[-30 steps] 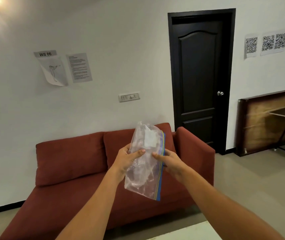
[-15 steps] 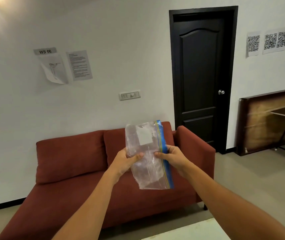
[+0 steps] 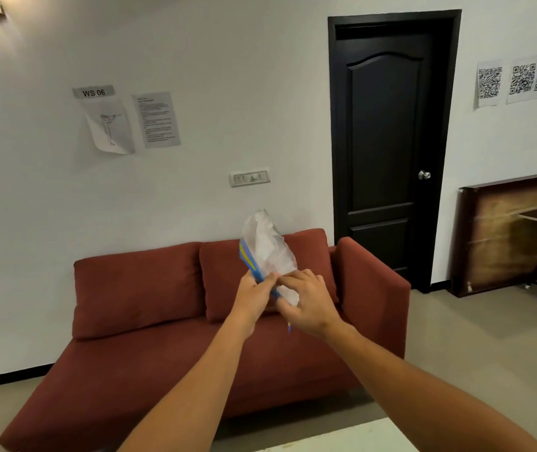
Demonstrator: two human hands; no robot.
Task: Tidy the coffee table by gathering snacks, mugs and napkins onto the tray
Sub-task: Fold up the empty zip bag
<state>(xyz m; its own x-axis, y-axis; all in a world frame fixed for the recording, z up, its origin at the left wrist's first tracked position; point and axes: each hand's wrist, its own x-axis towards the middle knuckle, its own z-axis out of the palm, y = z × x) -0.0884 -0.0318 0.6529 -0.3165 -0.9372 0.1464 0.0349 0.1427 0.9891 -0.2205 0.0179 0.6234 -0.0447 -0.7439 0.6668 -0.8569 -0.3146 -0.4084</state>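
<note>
Fingers [image 3: 280, 279] of both hands pinching crinkled clear zip bag [image 3: 268, 247], blue seal strip

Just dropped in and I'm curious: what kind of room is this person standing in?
Probably a living room set up for recording: a red sofa against the wall, a dark door, and QR-code sheets plus a "WS 06" label taped up.

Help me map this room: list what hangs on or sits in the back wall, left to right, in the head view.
WS 06 sign → drawing → text sheet → switch plate → door → QR sheets
</note>
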